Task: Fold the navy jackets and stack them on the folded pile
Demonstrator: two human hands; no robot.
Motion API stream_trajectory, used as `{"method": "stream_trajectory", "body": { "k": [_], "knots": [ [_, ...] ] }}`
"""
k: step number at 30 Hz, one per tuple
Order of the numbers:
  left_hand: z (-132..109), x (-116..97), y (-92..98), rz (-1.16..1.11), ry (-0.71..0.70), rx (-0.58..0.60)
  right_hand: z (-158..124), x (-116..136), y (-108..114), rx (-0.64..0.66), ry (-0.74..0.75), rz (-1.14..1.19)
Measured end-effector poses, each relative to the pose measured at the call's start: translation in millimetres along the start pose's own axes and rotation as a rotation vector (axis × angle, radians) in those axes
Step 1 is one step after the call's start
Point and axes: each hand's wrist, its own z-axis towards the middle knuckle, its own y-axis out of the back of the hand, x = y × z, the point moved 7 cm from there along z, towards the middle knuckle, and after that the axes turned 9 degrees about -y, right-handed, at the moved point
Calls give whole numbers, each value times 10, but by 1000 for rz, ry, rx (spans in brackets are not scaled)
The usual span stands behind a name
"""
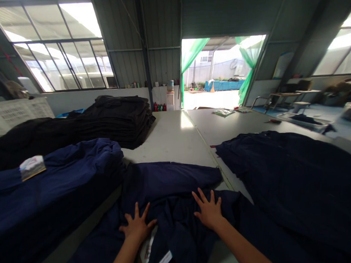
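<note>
A dark navy garment (173,182) lies spread on the table right in front of me. My left hand (137,226) rests flat on its near part with the fingers spread, open, beside a white label (148,246). My right hand (208,211) lies flat on the cloth a little further away and to the right, fingers also spread and open. Neither hand grips the fabric.
A heap of navy cloth (53,188) with a paper tag (32,166) lies at the left, and black stacks (118,119) sit behind it. More navy cloth (295,179) covers the right. The pale table (175,135) runs toward an open doorway (215,79) with green curtains.
</note>
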Motion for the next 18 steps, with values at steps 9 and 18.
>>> {"method": "stream_trajectory", "body": {
  "k": [9,18],
  "knots": [
    [55,-191,309,30,-301,11,-81,-84,298,-25,-190,-15],
    [150,-368,-145,-245,-272,93,-117,367,-364,199,148,85]
  ]
}}
